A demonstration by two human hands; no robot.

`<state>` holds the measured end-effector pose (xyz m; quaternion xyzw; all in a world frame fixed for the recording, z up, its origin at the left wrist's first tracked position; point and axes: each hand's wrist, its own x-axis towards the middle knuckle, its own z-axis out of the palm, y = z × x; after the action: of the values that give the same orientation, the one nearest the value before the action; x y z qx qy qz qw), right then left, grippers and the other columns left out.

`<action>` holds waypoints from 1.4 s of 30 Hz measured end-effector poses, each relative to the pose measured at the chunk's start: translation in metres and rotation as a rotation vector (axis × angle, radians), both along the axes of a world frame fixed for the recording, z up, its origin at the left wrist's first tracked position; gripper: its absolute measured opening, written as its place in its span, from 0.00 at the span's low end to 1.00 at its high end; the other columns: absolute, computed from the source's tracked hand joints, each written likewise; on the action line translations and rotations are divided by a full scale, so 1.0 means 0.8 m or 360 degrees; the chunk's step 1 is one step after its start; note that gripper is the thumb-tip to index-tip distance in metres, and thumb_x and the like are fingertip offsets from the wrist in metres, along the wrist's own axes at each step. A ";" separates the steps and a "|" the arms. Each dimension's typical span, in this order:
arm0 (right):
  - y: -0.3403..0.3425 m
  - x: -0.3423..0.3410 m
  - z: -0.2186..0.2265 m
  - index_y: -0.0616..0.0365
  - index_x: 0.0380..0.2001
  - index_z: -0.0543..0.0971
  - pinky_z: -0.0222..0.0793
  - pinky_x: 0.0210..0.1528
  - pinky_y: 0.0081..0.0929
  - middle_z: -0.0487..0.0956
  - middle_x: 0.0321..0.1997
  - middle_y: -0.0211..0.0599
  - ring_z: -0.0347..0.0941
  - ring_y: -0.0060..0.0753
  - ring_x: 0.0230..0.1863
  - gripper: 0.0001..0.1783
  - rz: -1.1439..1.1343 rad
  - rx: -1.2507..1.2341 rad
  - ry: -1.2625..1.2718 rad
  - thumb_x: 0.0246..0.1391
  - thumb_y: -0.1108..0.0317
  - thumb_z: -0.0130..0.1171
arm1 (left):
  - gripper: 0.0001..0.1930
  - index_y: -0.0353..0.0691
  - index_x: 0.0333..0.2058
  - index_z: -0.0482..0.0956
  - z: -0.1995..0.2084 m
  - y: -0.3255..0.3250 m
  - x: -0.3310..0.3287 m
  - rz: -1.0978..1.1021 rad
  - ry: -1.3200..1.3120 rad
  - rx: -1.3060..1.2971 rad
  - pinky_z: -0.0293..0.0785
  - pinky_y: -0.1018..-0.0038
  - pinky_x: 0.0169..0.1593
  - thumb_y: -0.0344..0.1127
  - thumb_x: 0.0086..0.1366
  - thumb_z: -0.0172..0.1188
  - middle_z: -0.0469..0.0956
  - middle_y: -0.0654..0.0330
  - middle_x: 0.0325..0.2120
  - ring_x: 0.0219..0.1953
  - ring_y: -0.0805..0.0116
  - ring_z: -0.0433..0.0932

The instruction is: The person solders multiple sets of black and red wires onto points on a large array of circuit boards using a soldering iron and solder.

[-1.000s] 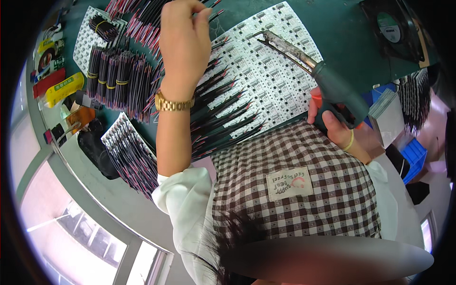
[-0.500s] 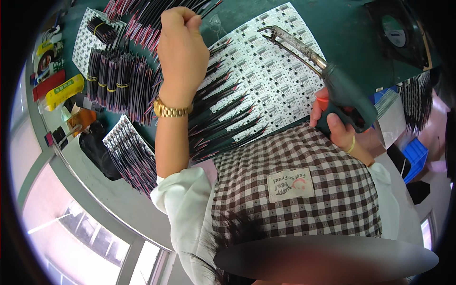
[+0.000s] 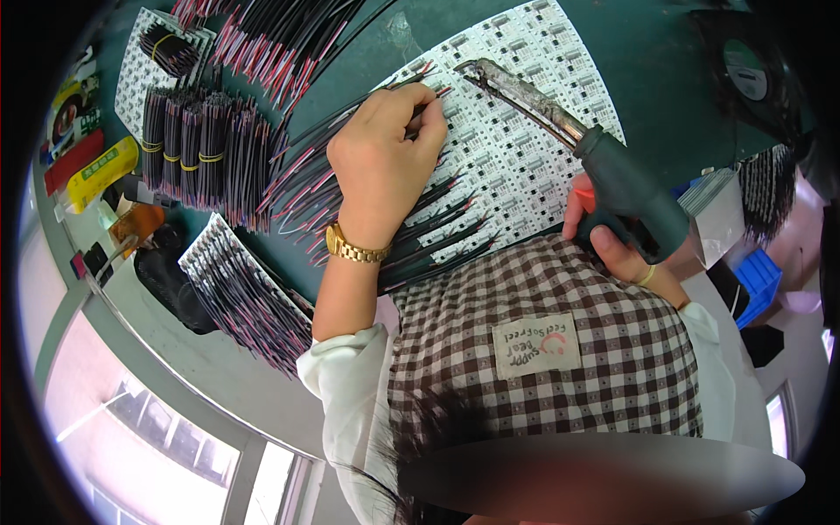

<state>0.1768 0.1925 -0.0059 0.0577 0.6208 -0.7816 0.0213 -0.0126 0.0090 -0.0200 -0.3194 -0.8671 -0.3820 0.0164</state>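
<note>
My left hand (image 3: 385, 157), with a gold watch (image 3: 354, 249) at its wrist, is closed in a pinch over the left part of a white sheet of small circuit boards (image 3: 534, 105). A thin black-and-red wire shows at its fingertips, its red end over the boards. Rows of black wires (image 3: 446, 223) lie along the sheet's left side, partly hidden under this hand. My right hand (image 3: 617, 249) grips a dark green soldering gun (image 3: 626, 175) with an orange trigger. The gun's metal tip (image 3: 477, 70) hovers over or touches the boards; I cannot tell which.
Loose red-and-black wires (image 3: 280, 44) lie at the far left of the green table (image 3: 656, 52). Banded wire bundles (image 3: 188, 144) and a wired board sheet (image 3: 249, 297) are on the left. A dark fan-like device (image 3: 744, 74) stands at the far right, and a blue crate (image 3: 757, 284) sits lower right.
My left hand has moved right and nearer from the loose wire pile to the boards, now with a wire at its fingertips. The soldering gun has shifted slightly left and nearer.
</note>
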 end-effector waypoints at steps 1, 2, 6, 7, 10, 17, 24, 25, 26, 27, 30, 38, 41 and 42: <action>-0.001 -0.001 0.002 0.62 0.56 0.66 0.66 0.37 0.23 0.74 0.33 0.38 0.69 0.23 0.31 0.24 0.0004 0.0001 -0.0010 0.57 0.65 0.54 | 0.05 0.44 0.26 0.80 -0.003 0.001 0.000 -0.0004 0.0029 0.0017 0.70 0.77 0.22 0.26 0.49 0.65 0.75 0.65 0.19 0.17 0.70 0.74; -0.002 -0.002 0.004 0.63 0.54 0.67 0.67 0.36 0.22 0.74 0.33 0.37 0.70 0.23 0.31 0.23 -0.0015 -0.0012 -0.0054 0.57 0.66 0.53 | 0.05 0.44 0.25 0.79 -0.005 0.002 0.000 -0.0007 0.0059 0.0034 0.69 0.77 0.22 0.26 0.48 0.65 0.75 0.65 0.18 0.17 0.70 0.74; 0.005 0.003 0.006 0.64 0.48 0.71 0.70 0.35 0.22 0.75 0.35 0.36 0.73 0.23 0.33 0.16 0.0090 0.0210 -0.0044 0.55 0.73 0.53 | 0.06 0.43 0.25 0.79 -0.008 0.002 -0.002 -0.0001 0.0156 0.0076 0.69 0.77 0.21 0.26 0.48 0.66 0.75 0.65 0.17 0.17 0.70 0.74; 0.003 0.007 0.006 0.64 0.48 0.71 0.70 0.35 0.22 0.75 0.35 0.36 0.73 0.23 0.33 0.16 0.0095 0.0210 -0.0049 0.55 0.73 0.53 | 0.06 0.44 0.25 0.79 -0.009 0.002 -0.001 -0.0013 0.0178 0.0079 0.69 0.77 0.21 0.26 0.47 0.65 0.75 0.65 0.17 0.17 0.70 0.74; -0.004 0.017 0.007 0.60 0.55 0.67 0.64 0.35 0.26 0.72 0.31 0.38 0.68 0.26 0.31 0.34 0.0043 0.0179 -0.0400 0.55 0.44 0.54 | 0.06 0.44 0.24 0.79 -0.011 0.002 -0.002 -0.0018 0.0221 0.0084 0.69 0.77 0.21 0.26 0.47 0.65 0.74 0.65 0.17 0.17 0.70 0.74; 0.003 0.019 0.007 0.60 0.49 0.71 0.68 0.38 0.24 0.74 0.34 0.35 0.71 0.24 0.33 0.21 0.0078 0.0251 -0.0394 0.54 0.60 0.53 | 0.06 0.45 0.24 0.78 -0.010 0.001 -0.001 -0.0009 0.0239 0.0063 0.68 0.76 0.21 0.26 0.47 0.64 0.74 0.66 0.17 0.17 0.69 0.73; -0.002 0.012 0.007 0.62 0.47 0.71 0.72 0.39 0.20 0.75 0.37 0.33 0.75 0.22 0.34 0.16 -0.0035 0.0068 -0.0223 0.53 0.80 0.53 | 0.06 0.45 0.23 0.78 -0.013 0.002 -0.002 -0.0004 0.0267 0.0050 0.68 0.77 0.20 0.26 0.46 0.65 0.73 0.66 0.17 0.17 0.70 0.73; -0.002 0.013 0.006 0.62 0.47 0.71 0.72 0.39 0.20 0.75 0.37 0.33 0.75 0.22 0.34 0.16 -0.0035 0.0068 -0.0226 0.53 0.80 0.53 | 0.06 0.45 0.23 0.78 -0.013 0.002 -0.002 -0.0003 0.0266 0.0057 0.68 0.77 0.20 0.27 0.46 0.65 0.74 0.66 0.17 0.17 0.70 0.73; -0.002 0.014 0.004 0.62 0.48 0.71 0.72 0.39 0.21 0.74 0.37 0.34 0.74 0.21 0.34 0.17 -0.0024 0.0101 -0.0233 0.54 0.77 0.53 | 0.06 0.45 0.23 0.78 -0.013 0.001 -0.002 -0.0002 0.0266 0.0063 0.68 0.77 0.20 0.27 0.46 0.64 0.74 0.66 0.17 0.17 0.70 0.73; -0.002 0.015 0.003 0.62 0.48 0.70 0.71 0.39 0.21 0.74 0.37 0.34 0.73 0.21 0.34 0.17 -0.0013 0.0134 -0.0241 0.54 0.75 0.54 | 0.06 0.45 0.23 0.78 -0.014 0.002 -0.002 -0.0002 0.0264 0.0063 0.68 0.77 0.20 0.27 0.46 0.64 0.74 0.66 0.17 0.17 0.70 0.73; 0.002 0.005 0.013 0.62 0.50 0.69 0.70 0.39 0.21 0.73 0.38 0.35 0.70 0.21 0.34 0.19 0.0068 0.0113 -0.0229 0.55 0.68 0.56 | 0.05 0.45 0.23 0.78 -0.014 0.002 -0.004 0.0011 0.0248 0.0079 0.68 0.77 0.21 0.27 0.47 0.65 0.74 0.66 0.17 0.17 0.69 0.73; 0.003 0.016 0.012 0.62 0.51 0.69 0.69 0.39 0.21 0.72 0.43 0.37 0.70 0.22 0.35 0.21 -0.0082 0.0007 -0.0192 0.55 0.65 0.57 | 0.04 0.43 0.27 0.78 -0.003 -0.002 -0.004 -0.0082 0.0082 -0.0022 0.70 0.73 0.23 0.28 0.51 0.63 0.76 0.63 0.20 0.20 0.66 0.75; 0.001 0.021 0.018 0.62 0.49 0.71 0.67 0.37 0.23 0.73 0.38 0.36 0.70 0.24 0.33 0.27 -0.0069 0.0229 -0.0335 0.53 0.54 0.57 | 0.04 0.43 0.28 0.79 0.001 -0.008 -0.007 -0.0123 0.0108 -0.0085 0.70 0.73 0.23 0.30 0.52 0.63 0.76 0.63 0.22 0.21 0.65 0.76; 0.001 0.023 0.017 0.63 0.50 0.70 0.64 0.36 0.25 0.72 0.34 0.36 0.69 0.25 0.31 0.35 -0.0059 0.0427 -0.0436 0.52 0.42 0.57 | 0.04 0.43 0.28 0.79 0.001 -0.009 -0.007 -0.0129 0.0113 -0.0113 0.70 0.73 0.23 0.30 0.52 0.63 0.76 0.63 0.23 0.21 0.65 0.76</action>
<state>0.1951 0.1932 0.0079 0.1773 0.7094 -0.6770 0.0834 -0.0183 0.0021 -0.0194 -0.3680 -0.8652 -0.3399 0.0202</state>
